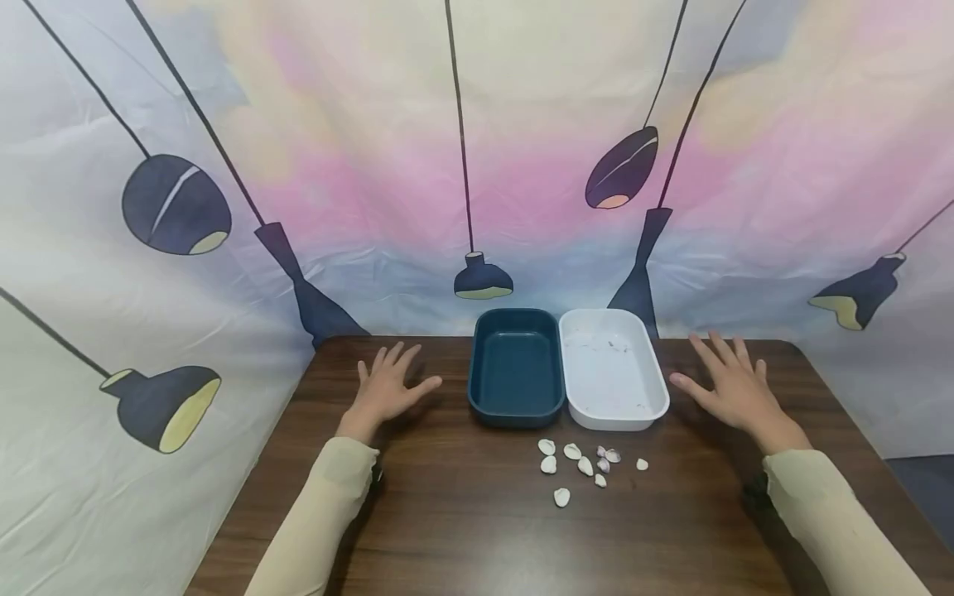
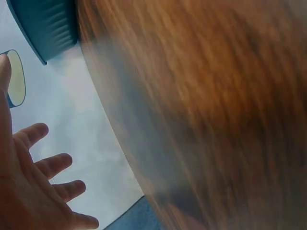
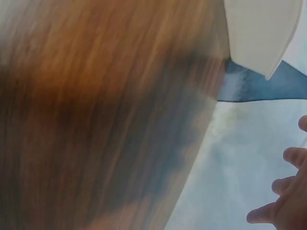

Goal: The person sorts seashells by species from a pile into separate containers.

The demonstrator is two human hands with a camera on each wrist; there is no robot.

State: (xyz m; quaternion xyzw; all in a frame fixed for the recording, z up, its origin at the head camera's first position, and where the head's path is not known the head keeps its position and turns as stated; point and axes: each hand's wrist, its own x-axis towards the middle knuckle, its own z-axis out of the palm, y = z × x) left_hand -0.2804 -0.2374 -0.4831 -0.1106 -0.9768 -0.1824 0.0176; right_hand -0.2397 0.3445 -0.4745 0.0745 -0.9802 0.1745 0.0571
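Note:
My left hand [image 1: 384, 391] is spread over the left side of the brown table, thumb toward a dark teal tray [image 1: 517, 419], and holds nothing. On the other side my right hand [image 1: 734, 389] is spread too, its thumb pointing at a white tray [image 1: 617, 422]. The two trays stand side by side at the back of the table. In front of them lie several small white seashells [image 1: 585, 467], a few with purplish tints. Small dark specks dot the floor of the white tray. Both wrist views show the fingers apart with nothing between them.
The brown wooden table [image 1: 477, 538] ends at the back against a cloth backdrop [image 1: 373, 165] printed with hanging lamps. One shell [image 1: 561, 497] lies nearer the front than the others, and another small shell [image 1: 642, 464] lies apart on the right.

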